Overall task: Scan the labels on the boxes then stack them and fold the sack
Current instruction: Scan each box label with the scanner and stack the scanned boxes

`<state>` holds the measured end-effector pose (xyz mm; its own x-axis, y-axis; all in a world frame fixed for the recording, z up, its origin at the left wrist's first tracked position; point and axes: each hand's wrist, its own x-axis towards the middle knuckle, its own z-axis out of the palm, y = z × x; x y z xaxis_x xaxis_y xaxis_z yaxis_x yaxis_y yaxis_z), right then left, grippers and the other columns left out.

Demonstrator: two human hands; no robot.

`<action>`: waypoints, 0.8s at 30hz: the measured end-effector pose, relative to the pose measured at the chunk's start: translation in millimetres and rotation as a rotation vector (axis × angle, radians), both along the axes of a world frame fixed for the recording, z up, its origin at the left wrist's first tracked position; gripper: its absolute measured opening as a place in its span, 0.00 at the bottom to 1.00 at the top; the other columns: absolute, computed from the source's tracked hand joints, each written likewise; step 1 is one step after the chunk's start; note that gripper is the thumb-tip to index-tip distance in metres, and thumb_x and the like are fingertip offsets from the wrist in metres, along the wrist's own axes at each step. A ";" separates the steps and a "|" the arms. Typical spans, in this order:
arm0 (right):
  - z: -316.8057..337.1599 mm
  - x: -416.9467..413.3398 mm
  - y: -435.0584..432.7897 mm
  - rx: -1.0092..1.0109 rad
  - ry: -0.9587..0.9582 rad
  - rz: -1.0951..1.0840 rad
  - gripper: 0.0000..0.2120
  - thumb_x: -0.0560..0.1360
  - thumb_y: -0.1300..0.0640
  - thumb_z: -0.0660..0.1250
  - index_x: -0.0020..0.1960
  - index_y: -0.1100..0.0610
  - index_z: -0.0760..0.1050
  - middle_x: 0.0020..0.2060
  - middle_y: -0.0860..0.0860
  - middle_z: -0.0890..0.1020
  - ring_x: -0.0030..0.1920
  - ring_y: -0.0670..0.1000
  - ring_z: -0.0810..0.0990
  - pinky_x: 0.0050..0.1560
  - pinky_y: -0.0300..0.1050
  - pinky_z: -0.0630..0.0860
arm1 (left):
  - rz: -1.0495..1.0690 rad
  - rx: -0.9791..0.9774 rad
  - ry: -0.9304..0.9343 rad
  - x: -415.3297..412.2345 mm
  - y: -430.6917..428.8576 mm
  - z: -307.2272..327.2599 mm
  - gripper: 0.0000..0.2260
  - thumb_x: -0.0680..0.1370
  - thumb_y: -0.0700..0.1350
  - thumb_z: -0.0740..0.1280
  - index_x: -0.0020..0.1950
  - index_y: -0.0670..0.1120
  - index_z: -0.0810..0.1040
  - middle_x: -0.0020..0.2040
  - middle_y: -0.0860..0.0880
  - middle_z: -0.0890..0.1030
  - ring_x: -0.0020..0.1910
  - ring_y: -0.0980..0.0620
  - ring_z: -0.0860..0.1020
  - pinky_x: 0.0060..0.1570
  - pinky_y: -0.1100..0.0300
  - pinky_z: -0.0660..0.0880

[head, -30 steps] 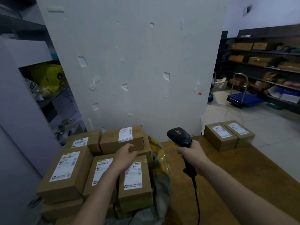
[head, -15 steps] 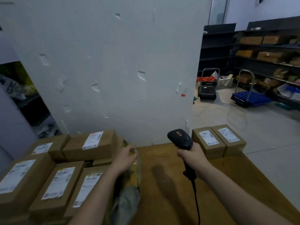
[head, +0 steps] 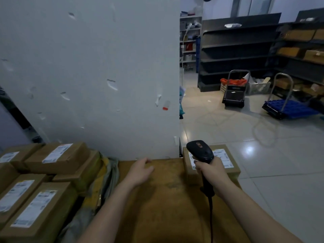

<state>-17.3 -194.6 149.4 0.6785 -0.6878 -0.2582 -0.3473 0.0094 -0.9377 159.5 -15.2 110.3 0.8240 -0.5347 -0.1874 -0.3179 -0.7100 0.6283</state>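
1. My left hand (head: 140,171) is over the table (head: 166,207), about midway between the two groups of boxes. Its fingers are loose and a little apart and hold nothing. I cannot tell whether the palm touches the wood.
2. My right hand (head: 209,170) is wrapped round the grip of the scanner (head: 199,150). The head points away from me and its cable (head: 210,216) runs back toward my body. Whether a finger is on the trigger, I cannot tell.
3. The right boxes (head: 226,160) sit at the table's far right corner, directly behind the scanner head. Their white labels face up and are partly hidden by it.
4. The pile (head: 57,155) lies well to the left of my free hand, resting in and on the sack (head: 107,172), labels up. The sack's crumpled edge lies between that hand and the nearest box.
5. The boxes in the pile are long, and their long axes run away from me, slanting to the right, so each one shows a long side toward my left hand.
6. My guess is that fetching is the left hand's job. It is nearer the pile and empty, while the right is occupied and on the far side.
7. That hand would have to go left over the sack's edge and take a box across its short width. Then it would bring the label rightward to the scanner, not the scanner to the box.
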 end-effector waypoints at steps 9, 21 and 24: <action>8.1 -3.6 -59.9 -0.013 0.002 -0.019 0.11 0.72 0.66 0.70 0.55 0.65 0.79 0.48 0.67 0.83 0.50 0.64 0.83 0.54 0.61 0.81 | 0.008 -0.034 0.053 -4.4 -52.0 9.8 0.20 0.82 0.48 0.64 0.73 0.44 0.71 0.72 0.47 0.73 0.67 0.46 0.74 0.67 0.51 0.72; 14.9 13.8 -74.2 0.088 -0.037 -0.125 0.06 0.73 0.69 0.70 0.44 0.59 0.80 0.43 0.58 0.85 0.46 0.57 0.83 0.62 0.63 0.78 | -0.105 -0.029 0.090 19.9 -91.0 1.8 0.21 0.83 0.48 0.63 0.75 0.44 0.69 0.73 0.46 0.72 0.70 0.47 0.71 0.68 0.54 0.69; 15.3 23.3 -76.4 0.092 -0.019 -0.130 0.05 0.73 0.68 0.69 0.46 0.59 0.80 0.45 0.59 0.85 0.47 0.58 0.83 0.61 0.64 0.79 | -0.109 -0.014 0.108 31.2 -98.8 -6.0 0.21 0.82 0.49 0.63 0.74 0.44 0.70 0.72 0.45 0.73 0.69 0.46 0.72 0.65 0.57 0.69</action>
